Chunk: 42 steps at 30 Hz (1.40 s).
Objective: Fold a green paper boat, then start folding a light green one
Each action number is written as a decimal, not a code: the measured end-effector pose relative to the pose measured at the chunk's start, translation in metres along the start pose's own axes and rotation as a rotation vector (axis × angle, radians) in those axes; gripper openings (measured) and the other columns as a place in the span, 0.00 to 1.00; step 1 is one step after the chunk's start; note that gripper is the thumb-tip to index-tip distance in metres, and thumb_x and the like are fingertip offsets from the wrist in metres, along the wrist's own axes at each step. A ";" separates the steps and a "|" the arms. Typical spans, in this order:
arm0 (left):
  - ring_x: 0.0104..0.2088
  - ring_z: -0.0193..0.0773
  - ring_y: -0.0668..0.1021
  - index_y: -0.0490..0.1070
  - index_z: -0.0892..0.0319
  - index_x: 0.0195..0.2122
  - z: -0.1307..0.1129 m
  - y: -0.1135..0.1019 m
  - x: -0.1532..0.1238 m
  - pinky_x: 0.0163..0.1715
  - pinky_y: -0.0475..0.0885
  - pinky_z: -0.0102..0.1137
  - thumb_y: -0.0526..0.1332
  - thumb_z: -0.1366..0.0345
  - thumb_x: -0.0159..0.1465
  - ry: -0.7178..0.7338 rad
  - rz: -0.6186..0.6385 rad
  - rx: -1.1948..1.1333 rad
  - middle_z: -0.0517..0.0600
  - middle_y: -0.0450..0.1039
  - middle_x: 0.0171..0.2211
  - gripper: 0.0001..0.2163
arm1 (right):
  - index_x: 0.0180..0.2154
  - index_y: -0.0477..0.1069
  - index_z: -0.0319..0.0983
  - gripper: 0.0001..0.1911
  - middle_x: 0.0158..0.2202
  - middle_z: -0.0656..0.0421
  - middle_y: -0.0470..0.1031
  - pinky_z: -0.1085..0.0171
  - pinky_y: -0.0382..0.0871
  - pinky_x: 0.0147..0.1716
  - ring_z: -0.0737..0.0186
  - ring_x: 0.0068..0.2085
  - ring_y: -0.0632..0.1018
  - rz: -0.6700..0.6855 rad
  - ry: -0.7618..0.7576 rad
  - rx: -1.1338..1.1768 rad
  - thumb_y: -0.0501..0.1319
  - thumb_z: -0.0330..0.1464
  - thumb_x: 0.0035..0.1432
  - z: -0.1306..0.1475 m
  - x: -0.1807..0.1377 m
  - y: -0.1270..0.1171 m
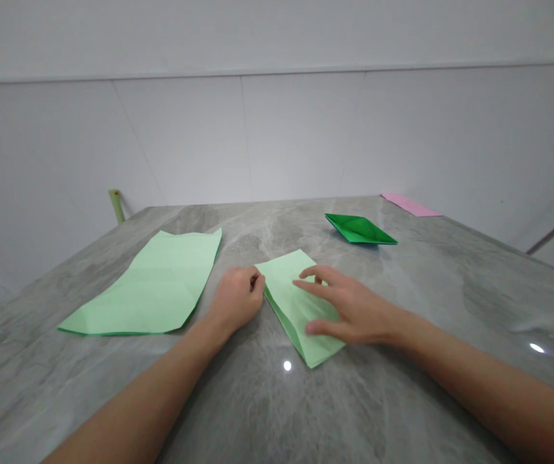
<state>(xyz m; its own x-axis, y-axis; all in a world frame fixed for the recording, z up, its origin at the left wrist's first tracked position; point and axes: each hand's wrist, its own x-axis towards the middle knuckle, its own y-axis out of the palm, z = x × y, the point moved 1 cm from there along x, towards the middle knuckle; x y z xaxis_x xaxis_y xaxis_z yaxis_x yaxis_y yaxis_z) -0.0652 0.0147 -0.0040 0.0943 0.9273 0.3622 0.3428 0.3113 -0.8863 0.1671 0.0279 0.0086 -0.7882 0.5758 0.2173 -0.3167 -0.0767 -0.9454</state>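
A folded sheet of light green paper (284, 283) lies at a slant on the table, its layers parted a little along the left edge. My left hand (239, 293) is closed at the paper's upper left corner, thumb and fingers pinching it. Over the right half of the sheet is my right hand (347, 303), fingers spread and thumb apart; its fingertips are on or just above the surface, I cannot tell which. Part of the paper's right side is hidden under this hand.
A larger creased light green sheet (156, 283) lies to the left. Behind my right hand sits a dark green folded paper boat (361, 230). Pink paper (412, 205) rests at the far right edge of the grey marbled table (267, 412). A white wall (296, 135) stands behind.
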 end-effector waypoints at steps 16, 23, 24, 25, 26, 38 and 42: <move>0.61 0.52 0.66 0.70 0.52 0.54 -0.004 0.005 -0.011 0.62 0.51 0.60 0.59 0.57 0.65 0.172 0.290 -0.092 0.55 0.64 0.61 0.17 | 0.43 0.75 0.35 0.12 0.37 0.52 0.81 0.62 0.73 0.35 0.59 0.35 0.80 -0.267 -0.112 0.095 0.56 0.31 0.62 0.007 0.000 0.003; 0.64 0.55 0.64 0.48 0.56 0.68 -0.006 0.002 -0.008 0.62 0.40 0.65 0.62 0.59 0.61 0.016 0.317 -0.200 0.60 0.61 0.64 0.36 | 0.29 0.73 0.39 0.12 0.24 0.58 0.77 0.66 0.67 0.24 0.65 0.23 0.75 -0.595 0.097 0.055 0.55 0.33 0.62 0.006 -0.002 -0.005; 0.64 0.55 0.63 0.44 0.55 0.69 -0.006 0.002 -0.008 0.62 0.39 0.65 0.62 0.60 0.60 0.000 0.319 -0.223 0.60 0.61 0.64 0.39 | 0.29 0.74 0.39 0.12 0.23 0.59 0.76 0.66 0.67 0.23 0.66 0.22 0.74 -0.612 0.112 0.088 0.55 0.33 0.62 0.005 -0.003 -0.006; 0.64 0.55 0.64 0.40 0.54 0.70 -0.005 0.002 -0.007 0.62 0.39 0.65 0.63 0.60 0.59 -0.011 0.317 -0.245 0.60 0.62 0.63 0.41 | 0.30 0.74 0.39 0.12 0.23 0.59 0.77 0.67 0.67 0.22 0.66 0.22 0.75 -0.590 0.104 0.141 0.55 0.34 0.63 0.005 -0.003 -0.007; 0.63 0.55 0.64 0.37 0.53 0.70 -0.005 0.001 -0.007 0.61 0.39 0.66 0.63 0.61 0.59 -0.009 0.317 -0.263 0.59 0.63 0.63 0.43 | 0.32 0.75 0.39 0.13 0.25 0.59 0.78 0.67 0.68 0.24 0.66 0.23 0.76 -0.529 0.074 0.202 0.54 0.34 0.64 0.005 -0.003 -0.008; 0.68 0.54 0.55 0.67 0.48 0.60 -0.004 0.002 -0.007 0.59 0.40 0.69 0.51 0.68 0.66 0.116 0.427 -0.103 0.53 0.54 0.68 0.22 | 0.51 0.75 0.38 0.18 0.57 0.53 0.72 0.53 0.64 0.57 0.54 0.55 0.70 0.155 -0.225 0.277 0.62 0.32 0.59 0.013 0.002 0.001; 0.69 0.59 0.46 0.59 0.53 0.65 -0.004 0.002 -0.007 0.58 0.41 0.69 0.46 0.59 0.71 0.142 0.465 -0.007 0.54 0.36 0.72 0.23 | 0.55 0.72 0.38 0.21 0.62 0.52 0.67 0.52 0.64 0.57 0.53 0.55 0.69 0.193 -0.278 0.271 0.61 0.33 0.60 0.019 0.003 0.000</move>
<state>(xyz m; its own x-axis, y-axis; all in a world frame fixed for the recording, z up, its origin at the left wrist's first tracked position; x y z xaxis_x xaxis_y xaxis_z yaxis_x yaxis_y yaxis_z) -0.0610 0.0082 -0.0075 0.3654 0.9302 -0.0357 0.2403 -0.1313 -0.9618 0.1547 0.0136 0.0137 -0.9471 0.2914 0.1348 -0.2472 -0.3937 -0.8854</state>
